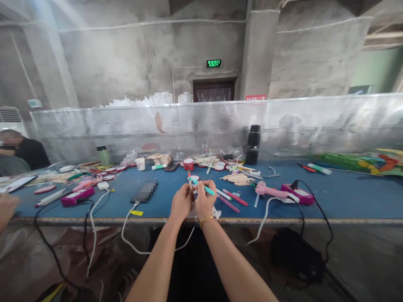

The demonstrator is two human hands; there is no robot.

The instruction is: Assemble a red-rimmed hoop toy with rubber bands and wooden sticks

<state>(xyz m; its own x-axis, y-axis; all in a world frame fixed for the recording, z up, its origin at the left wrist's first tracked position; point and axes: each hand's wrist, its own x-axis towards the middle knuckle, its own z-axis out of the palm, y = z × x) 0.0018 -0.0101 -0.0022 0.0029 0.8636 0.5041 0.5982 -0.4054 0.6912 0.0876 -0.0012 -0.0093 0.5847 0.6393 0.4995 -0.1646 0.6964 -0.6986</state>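
My right hand (205, 201), with a gold bracelet at the wrist, is closed around a teal marker pen (209, 190) tilted across the fingers. The pen's tip end reaches a narrow wooden stick (189, 181) with a reddish-green top, which my left hand (181, 203) pinches upright. Both hands are close together above the table's front edge, and the fingers partly hide the stick. Right of my right hand lie a red marker (236, 198), a pink marker (229, 204) and a white marker (223, 194). A white crumpled tissue (216, 212) shows under my right wrist.
A phone (145, 192) on a white cable lies left of my hands. Pink glue guns (273, 191), purple power strips (78, 196) and loose cords flank me. Behind are wooden sticks (237, 179), a small red drum (188, 163) and a black bottle (253, 144). Another person's hand (8, 207) is far left.
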